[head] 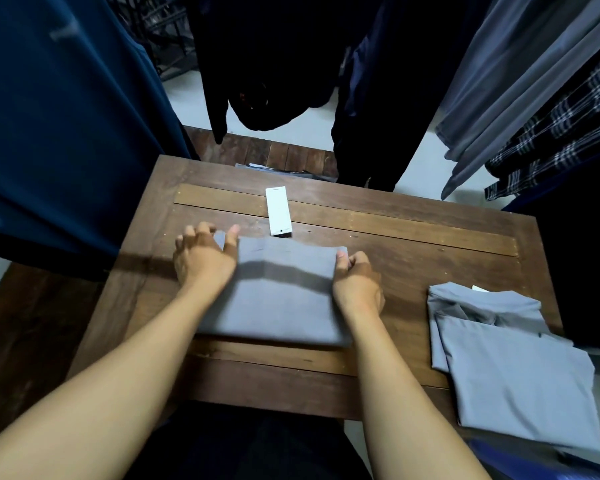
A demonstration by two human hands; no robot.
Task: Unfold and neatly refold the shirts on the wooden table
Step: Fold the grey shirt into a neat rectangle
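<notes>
A folded grey shirt (281,296) lies in the middle of the wooden table (413,244). My left hand (201,258) is at its far left corner, thumb on top of the cloth and fingers spread past the edge. My right hand (355,282) pinches the far right corner, thumb on the cloth and fingers curled beside it. A white tag (278,211) lies flat on the table just beyond the shirt. Two more folded grey shirts (513,375) sit stacked at the table's right edge, the upper one hanging over the near corner.
Dark garments (274,64) hang beyond the table's far edge. A blue garment (66,116) hangs at the left. Grey and plaid clothes (551,116) hang at the right. Another piece of grey cloth (278,169) lies behind the table's far edge.
</notes>
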